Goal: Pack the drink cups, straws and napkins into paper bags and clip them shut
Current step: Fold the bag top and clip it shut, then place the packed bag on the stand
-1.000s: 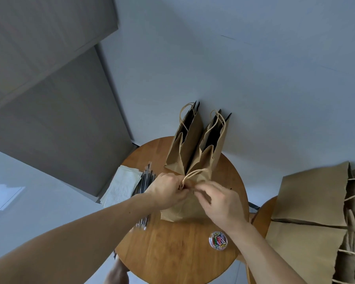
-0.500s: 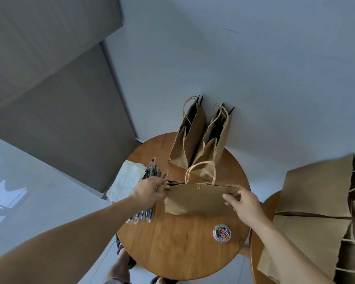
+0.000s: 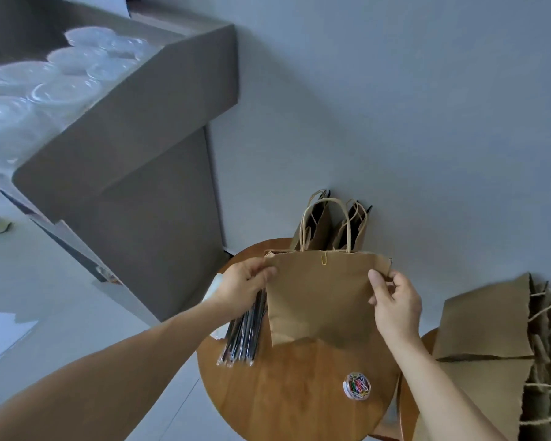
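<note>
Starting at the near edge, what is noted? (Inspector)

A clear tub of coloured clips stands on the round table, near the right forearm. I judge it is kept within reach for closing bags. (Assistant)

And the hands? (Inspector)

The left hand pinches the upper left corner of the paper bag. The right hand pinches the upper right edge, thumb in front. Both are clamped on the bag, which is raised upright above the tabletop. A yellow clip sits on its top edge between the handles, so this bag appears closed. The corner hold likely spares the paper. Contents cannot be seen. (Assistant)

Supplies? (Inspector)

Wrapped straws lie on the table below the left hand. A white sheet, possibly napkins, is mostly hidden behind that hand. (Assistant)

Further back? (Inspector)

Two open bags stand at the table's rear against the wall, seemingly awaiting filling. Flat bags are piled at right. Drink cups stand on the grey counter, far left. (Assistant)
</note>
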Motion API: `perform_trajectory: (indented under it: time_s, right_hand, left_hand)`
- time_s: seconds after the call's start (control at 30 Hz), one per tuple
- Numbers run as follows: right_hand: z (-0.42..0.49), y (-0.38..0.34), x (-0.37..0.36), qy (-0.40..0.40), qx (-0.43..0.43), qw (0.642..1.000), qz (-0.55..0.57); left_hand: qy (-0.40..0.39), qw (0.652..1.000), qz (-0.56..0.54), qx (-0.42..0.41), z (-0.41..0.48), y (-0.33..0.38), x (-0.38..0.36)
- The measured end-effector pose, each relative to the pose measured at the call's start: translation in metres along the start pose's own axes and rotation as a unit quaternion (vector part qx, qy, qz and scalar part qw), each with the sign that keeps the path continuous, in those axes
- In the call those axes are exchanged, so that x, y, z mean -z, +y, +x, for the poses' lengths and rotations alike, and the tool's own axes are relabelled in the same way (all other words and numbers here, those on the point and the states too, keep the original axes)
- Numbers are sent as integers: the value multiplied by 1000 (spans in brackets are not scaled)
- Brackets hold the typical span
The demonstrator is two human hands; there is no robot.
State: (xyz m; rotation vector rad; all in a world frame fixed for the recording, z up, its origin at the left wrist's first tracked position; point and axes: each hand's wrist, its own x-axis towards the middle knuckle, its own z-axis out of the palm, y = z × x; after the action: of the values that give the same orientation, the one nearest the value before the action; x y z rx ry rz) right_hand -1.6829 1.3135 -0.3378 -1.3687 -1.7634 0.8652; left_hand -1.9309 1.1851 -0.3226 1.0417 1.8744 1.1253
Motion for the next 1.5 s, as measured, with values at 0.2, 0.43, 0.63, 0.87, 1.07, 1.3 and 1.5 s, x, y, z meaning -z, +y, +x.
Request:
perform_trajectory:
  time_s: [0.2, 0.43, 0.63, 0.87, 1.07, 1.3, 1.5]
  right_hand:
    - [-20, -96, -15, 69, 51, 995, 41]
    - [-56, -233, -46, 103, 142, 978, 115]
    - [-91, -360, -81, 38, 198, 963, 180]
    - [-104, -479, -140, -55, 225, 941, 246]
    - [-83, -580, -185, -101, 273, 916, 274]
    - [-36, -653, -257, -119, 306, 904, 273]
    - [2, -698, -328, -126, 305, 911, 246]
  left_hand:
    - [72, 994, -72, -49, -43, 38, 71]
    - [238, 954, -79, -161, -102, 76, 177]
    - [362, 903, -87, -213, -150, 102, 282]
    - [455, 852, -48, -255, -171, 121, 412]
    - [521, 803, -29, -288, -157, 149, 514]
    - [563, 775, -19, -286, -105, 151, 594]
    - [563, 775, -16, -288, -54, 134, 659]
